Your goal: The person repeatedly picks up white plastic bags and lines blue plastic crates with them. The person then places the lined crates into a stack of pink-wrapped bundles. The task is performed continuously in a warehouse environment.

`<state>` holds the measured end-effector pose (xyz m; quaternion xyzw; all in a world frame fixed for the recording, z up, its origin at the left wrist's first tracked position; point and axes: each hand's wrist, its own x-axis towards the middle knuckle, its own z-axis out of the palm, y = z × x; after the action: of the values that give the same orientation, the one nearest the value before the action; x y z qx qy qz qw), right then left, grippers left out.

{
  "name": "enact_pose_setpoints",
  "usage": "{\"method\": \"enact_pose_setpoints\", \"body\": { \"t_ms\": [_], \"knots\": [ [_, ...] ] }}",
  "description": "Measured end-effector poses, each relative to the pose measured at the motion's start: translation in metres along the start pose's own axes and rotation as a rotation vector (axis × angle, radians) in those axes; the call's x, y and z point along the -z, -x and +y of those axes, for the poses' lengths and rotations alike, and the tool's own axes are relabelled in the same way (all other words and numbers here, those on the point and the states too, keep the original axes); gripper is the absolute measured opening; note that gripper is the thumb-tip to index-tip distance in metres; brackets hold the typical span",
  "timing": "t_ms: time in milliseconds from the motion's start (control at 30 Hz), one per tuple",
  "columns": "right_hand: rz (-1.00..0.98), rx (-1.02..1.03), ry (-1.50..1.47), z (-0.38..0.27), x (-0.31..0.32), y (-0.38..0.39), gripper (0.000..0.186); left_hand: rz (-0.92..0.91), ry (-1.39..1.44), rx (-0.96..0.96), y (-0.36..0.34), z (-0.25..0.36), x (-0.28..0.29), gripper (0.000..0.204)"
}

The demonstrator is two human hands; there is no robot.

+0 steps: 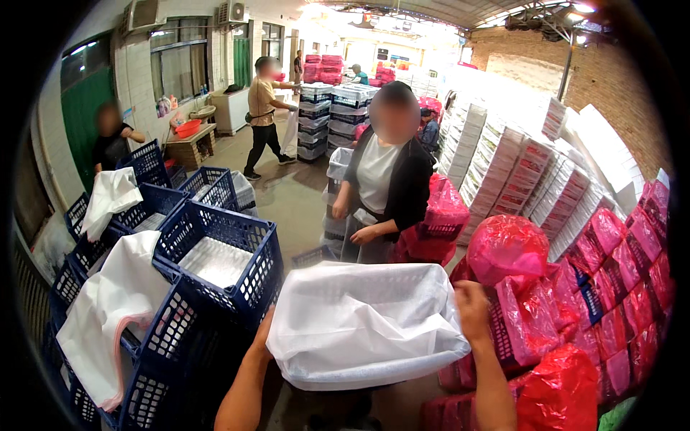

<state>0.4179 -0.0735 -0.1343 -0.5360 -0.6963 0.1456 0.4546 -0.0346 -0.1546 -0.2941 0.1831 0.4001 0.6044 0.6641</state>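
A plastic crate (370,366) covered inside and over its rim by a thin white liner bag is held up in front of me. The crate's perforated wall shows faintly through the white cloth-like sheet. My left hand (266,334) grips its left end, with the fingers partly hidden behind the liner. At the opposite end my right hand (471,309) is curled round the rim. The liner sags in loose folds over the inside, and I see no goods in it.
Dark blue crates (215,248) are stacked at left, some draped with white liner bags (118,302). A person in a dark jacket (392,172) stands just beyond my crate. Crates wrapped in pink-red plastic (521,316) crowd the right side. Tall stacks of white boxes (496,158) stand behind.
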Motion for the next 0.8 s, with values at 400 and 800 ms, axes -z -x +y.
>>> {"method": "enact_pose_setpoints", "body": {
  "t_ms": [400,800],
  "knots": [
    [-1.607,0.446,0.387,0.003,-0.205,-0.025,0.067,0.200,-0.535,-0.003,-0.086,0.014,-0.039,0.034],
    [-1.791,0.516,0.826,0.038,-0.131,-0.067,0.049,-0.012,-1.872,-0.353,0.011,0.054,-0.170,0.031]
  ]
}}
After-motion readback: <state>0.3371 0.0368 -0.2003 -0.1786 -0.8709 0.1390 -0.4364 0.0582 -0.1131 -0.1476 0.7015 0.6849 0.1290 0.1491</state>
